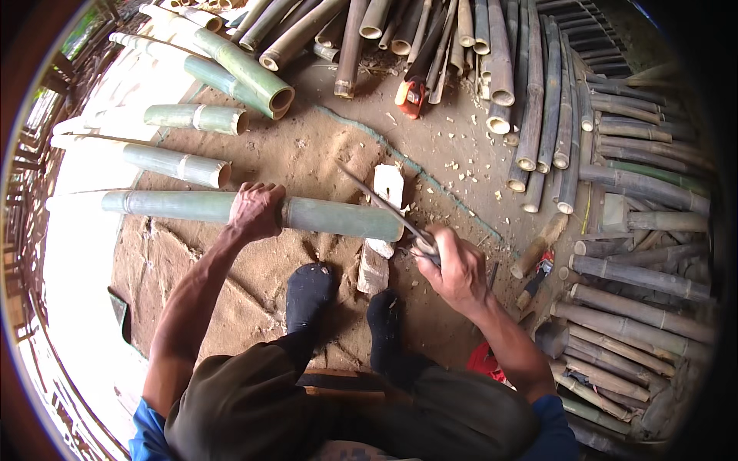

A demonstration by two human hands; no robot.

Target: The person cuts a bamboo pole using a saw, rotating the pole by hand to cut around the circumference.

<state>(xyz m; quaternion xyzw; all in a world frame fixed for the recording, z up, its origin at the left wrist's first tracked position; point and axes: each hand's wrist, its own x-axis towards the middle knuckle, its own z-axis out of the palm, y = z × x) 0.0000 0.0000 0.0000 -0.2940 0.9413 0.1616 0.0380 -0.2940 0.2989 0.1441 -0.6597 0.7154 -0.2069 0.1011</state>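
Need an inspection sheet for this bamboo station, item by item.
Surface: brown sacking, creased
Job's things: green bamboo pole crossing over pale wood block; long knife near the pole's right end
Clutter: pale chips scattered ahead and right; orange-handled tool by the far poles
Hands: left hand grips the pole; right hand grips the knife
Cables: nothing seen
Surroundings: weathered bamboo poles piled ahead and right; more green poles at left

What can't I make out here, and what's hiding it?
Head view: handle of the knife, mostly behind the right grip.
Head view: left end of the bamboo, blurred by glare.
Head view: middle of the wood, covered by bamboo.
Head view: far ends of some poles, past top edge.
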